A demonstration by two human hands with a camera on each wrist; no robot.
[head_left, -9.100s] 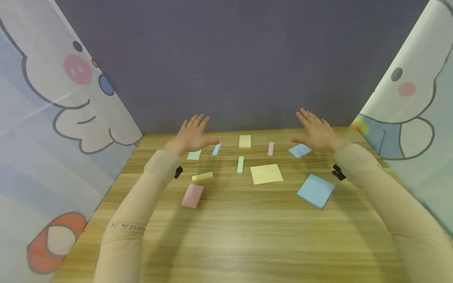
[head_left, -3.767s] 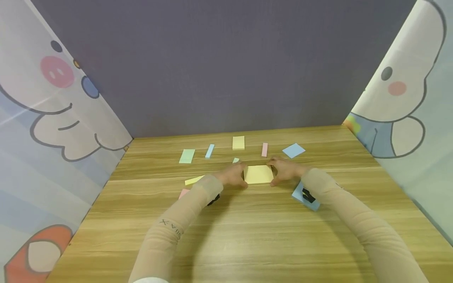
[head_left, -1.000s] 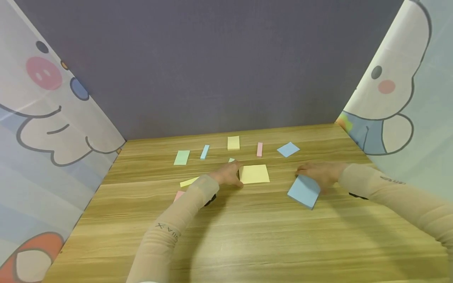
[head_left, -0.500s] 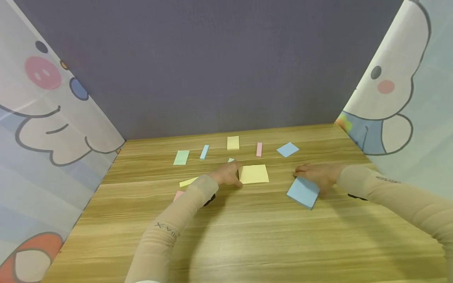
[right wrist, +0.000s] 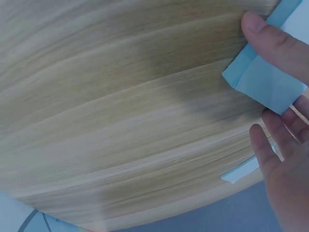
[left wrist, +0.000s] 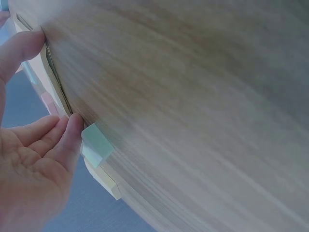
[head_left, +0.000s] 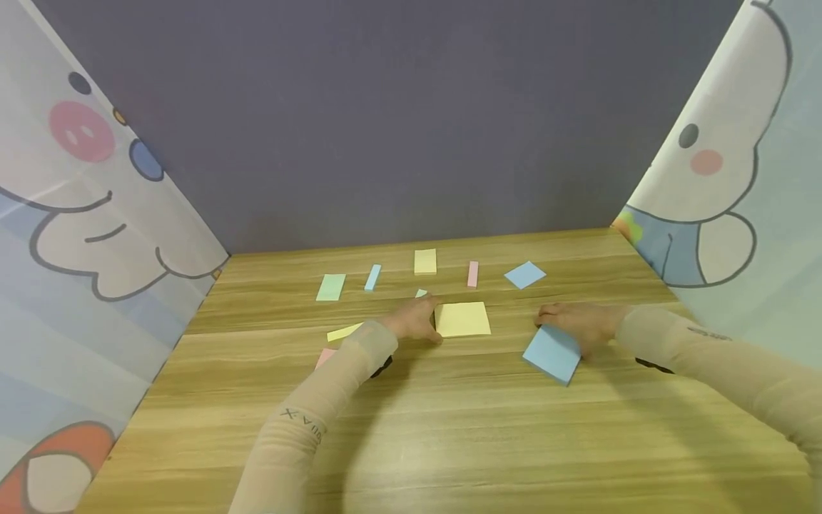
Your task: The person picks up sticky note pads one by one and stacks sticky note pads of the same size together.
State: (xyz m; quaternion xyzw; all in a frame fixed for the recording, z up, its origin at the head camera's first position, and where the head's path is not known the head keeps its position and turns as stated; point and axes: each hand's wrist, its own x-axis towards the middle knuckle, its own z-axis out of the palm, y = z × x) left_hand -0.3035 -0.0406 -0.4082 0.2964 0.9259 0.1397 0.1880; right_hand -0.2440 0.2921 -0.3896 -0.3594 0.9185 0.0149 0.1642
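Observation:
A large yellow sticky note pad (head_left: 462, 320) lies at mid-table. My left hand (head_left: 414, 319) holds its left side, thumb at the near corner and fingers at the far one, as the left wrist view also shows. To the right, a thick blue sticky note pad (head_left: 552, 355) sits turned at an angle. My right hand (head_left: 578, 325) grips this pad from behind and the right, its thumb (right wrist: 277, 46) on one edge and fingertips at the opposite corner. A green strip pad (head_left: 420, 293) is mostly hidden behind the left hand.
Along the back lie a green pad (head_left: 330, 287), a blue strip (head_left: 372, 277), a small yellow pad (head_left: 425, 261), a pink strip (head_left: 472, 274) and a thin blue pad (head_left: 525, 275). A yellow strip (head_left: 342, 332) and a partly covered pink pad (head_left: 325, 357) sit left.
Both hands came down from above the table onto the yellow pad, which now lies straighter. The right hand then left it for the blue pad. Hands barely moved in the last second.

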